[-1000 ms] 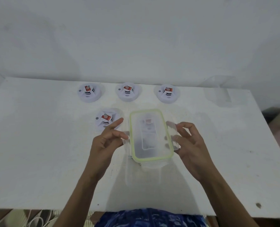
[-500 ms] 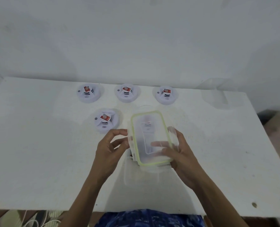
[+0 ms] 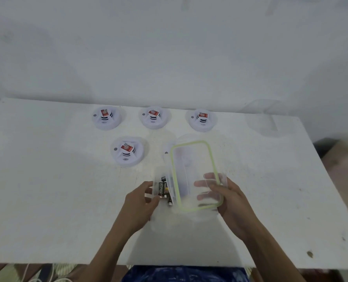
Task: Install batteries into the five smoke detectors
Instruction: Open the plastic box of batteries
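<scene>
**A:** What's changed in the last second?

**B:** The lid [image 3: 189,167] sat square on the box [image 3: 165,220]. Now it's off, tipped and carried to the right. The right hand [image 3: 236,206] is grasping it at the near right corner. Its fingers [image 3: 204,183] show through the clear plastic from beneath, and the thumb is on the green rim.

**A:** And the other one?

**B:** The left hand [image 3: 138,202] has its fingers curled on the box's left wall, steadying it. With the lid aside, the batteries [image 3: 162,189] show as dark cells lying at the box's left end, just beside those fingertips.

**A:** So where does that leave the job?

**B:** By my read the box is open and the batteries are reachable, but none has gone into a detector yet. Four detectors [image 3: 127,151] are in plain view, three in a back row and one nearer. The fifth detector [image 3: 166,151] peeks out behind the lid's far left corner, mostly hidden.

**A:** Room to work?

**B:** The widest stretch of tabletop [image 3: 47,190] lies left of the hands, with a fair stretch to the right too. The lid's far end hangs over the fifth detector, so I'd put it down rightward, not forward. The near edge runs close under the forearms. A clear tub [image 3: 262,119] stands at the far right, well apart.
</scene>
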`<state>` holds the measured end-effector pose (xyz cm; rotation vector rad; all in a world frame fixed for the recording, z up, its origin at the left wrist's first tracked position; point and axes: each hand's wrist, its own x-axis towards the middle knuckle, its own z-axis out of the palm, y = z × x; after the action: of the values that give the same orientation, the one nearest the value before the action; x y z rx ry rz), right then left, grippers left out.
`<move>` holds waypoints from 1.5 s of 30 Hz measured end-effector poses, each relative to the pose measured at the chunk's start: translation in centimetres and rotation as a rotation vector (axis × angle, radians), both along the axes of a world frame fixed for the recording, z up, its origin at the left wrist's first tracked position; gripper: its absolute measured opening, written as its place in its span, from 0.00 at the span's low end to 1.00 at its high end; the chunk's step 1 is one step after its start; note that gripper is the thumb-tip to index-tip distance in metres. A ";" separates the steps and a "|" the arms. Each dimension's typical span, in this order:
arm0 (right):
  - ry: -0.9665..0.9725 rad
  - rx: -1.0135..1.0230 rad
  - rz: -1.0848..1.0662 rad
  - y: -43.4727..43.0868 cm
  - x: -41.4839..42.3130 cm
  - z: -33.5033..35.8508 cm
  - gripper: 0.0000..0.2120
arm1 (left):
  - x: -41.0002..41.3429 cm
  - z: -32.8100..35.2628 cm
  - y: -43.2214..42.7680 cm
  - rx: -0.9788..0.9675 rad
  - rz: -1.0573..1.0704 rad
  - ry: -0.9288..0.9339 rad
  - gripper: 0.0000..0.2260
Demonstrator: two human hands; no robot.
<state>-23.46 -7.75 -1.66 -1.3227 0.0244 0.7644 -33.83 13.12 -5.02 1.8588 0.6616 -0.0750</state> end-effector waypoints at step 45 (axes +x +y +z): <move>-0.086 -0.259 -0.518 -27.5 33.7 -1.4 0.16 | 32.2 -0.1 -13.2 0.166 0.155 -0.122 0.14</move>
<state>10.19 -35.25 -3.08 -1.5068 0.3934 0.2674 -1.68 -0.11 -5.14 1.9459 0.7426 0.1990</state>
